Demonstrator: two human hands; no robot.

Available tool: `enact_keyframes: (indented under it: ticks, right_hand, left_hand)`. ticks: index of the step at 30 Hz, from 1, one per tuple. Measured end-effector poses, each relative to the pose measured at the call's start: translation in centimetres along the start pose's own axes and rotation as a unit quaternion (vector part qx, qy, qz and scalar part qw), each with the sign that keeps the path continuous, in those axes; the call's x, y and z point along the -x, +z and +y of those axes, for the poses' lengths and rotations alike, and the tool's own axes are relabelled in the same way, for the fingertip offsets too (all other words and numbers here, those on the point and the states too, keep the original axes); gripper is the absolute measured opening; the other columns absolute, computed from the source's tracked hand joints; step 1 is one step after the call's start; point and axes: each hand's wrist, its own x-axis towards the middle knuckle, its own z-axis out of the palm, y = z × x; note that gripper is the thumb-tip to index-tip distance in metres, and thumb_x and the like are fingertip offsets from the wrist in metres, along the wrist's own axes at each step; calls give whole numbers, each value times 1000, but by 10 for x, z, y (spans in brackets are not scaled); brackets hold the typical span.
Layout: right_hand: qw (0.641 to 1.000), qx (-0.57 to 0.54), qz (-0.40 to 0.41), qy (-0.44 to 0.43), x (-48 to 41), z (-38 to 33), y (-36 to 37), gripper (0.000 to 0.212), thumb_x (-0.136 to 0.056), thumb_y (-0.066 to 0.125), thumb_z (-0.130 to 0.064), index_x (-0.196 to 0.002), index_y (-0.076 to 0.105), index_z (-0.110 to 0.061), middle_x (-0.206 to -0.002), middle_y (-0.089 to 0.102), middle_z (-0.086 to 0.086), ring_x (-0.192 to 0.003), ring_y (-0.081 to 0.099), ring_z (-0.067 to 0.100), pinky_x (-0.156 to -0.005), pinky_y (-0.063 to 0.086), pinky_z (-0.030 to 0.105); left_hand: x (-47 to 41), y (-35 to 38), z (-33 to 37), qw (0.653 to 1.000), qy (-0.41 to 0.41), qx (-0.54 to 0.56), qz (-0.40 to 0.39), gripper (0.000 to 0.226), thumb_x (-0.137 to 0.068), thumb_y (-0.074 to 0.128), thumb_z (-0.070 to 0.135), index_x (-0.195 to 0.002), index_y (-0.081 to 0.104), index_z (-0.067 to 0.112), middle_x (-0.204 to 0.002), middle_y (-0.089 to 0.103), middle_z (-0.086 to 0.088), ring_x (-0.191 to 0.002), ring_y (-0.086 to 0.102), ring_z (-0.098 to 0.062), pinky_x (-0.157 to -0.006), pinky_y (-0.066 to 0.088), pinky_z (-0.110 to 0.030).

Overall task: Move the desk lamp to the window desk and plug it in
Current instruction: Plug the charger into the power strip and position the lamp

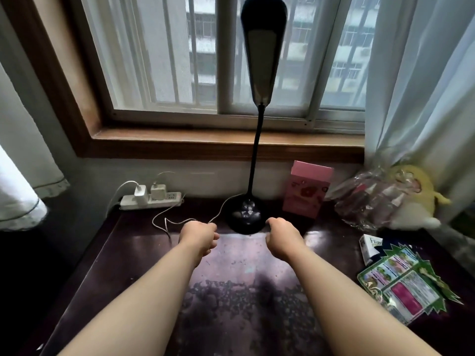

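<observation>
The black desk lamp (245, 214) stands upright on the dark window desk (123, 265), its round base close to the wall and its long head up in front of the window. Its thin white cable (222, 210) runs left from the base into my left hand (198, 236), which is curled around it, then loops on the desk toward the white power strip (164, 200). The strip holds two white chargers, and I cannot see the cable's plug. My right hand (282, 236) is loosely curled, its fingertips at the base's right rim.
A pink box (305, 191) stands just right of the lamp base. A crinkled plastic bag (370, 199) and a yellow plush toy (416, 186) lie at the back right. Printed packets (403, 276) lie at the right edge. Curtains hang on both sides.
</observation>
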Motion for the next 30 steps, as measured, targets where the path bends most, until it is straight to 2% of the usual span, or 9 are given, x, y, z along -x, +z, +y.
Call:
enact_keyframes:
  ticks: [6,13,16,20,23,30]
  right_hand:
    - [1000,-9,6,-14,-21,3,29,36,-95,47,-8,-130,56,-12,-134,56,9,-125,54,32,-101,51,42]
    - [998,-8,10,-54,-53,-3,57,42,-93,48,-10,-134,54,-18,-140,55,8,-129,51,31,-105,49,42]
    - [996,17,6,-85,-63,-7,66,47,-93,48,-1,-137,51,-15,-145,50,6,-133,44,29,-109,44,40]
    - [993,40,12,-106,-73,-11,76,43,-87,46,6,-127,54,-9,-143,50,8,-130,44,32,-108,42,38]
    - [991,63,15,-115,-78,-11,80,34,-88,51,2,-120,56,-9,-149,46,9,-137,40,31,-111,41,38]
    - [987,95,16,-132,-87,-13,84,36,-92,50,-4,-128,55,-10,-163,30,7,-146,31,30,-117,33,33]
  left_hand:
    - [-26,8,-16,1000,-2,-1,-7,13,-92,47,9,-82,55,6,-70,57,-5,-49,41,-15,-45,27,-21]
    - [-58,12,-26,1000,27,-2,-11,24,-93,45,8,-71,52,6,-69,57,-6,-49,41,-14,-45,26,-21]
    - [-69,13,-28,999,38,-6,-9,23,-93,45,8,-71,54,6,-69,58,-5,-50,43,-14,-46,29,-21]
    - [-82,15,-33,999,39,-5,-7,21,-93,46,9,-73,54,8,-71,59,-5,-50,45,-14,-47,29,-22]
    - [-88,15,-34,999,41,-8,-8,20,-93,47,10,-74,54,8,-72,59,-5,-50,45,-14,-47,29,-21]
    - [-96,18,-37,998,55,-18,-8,20,-92,47,10,-74,54,8,-71,59,-5,-50,46,-14,-46,30,-22]
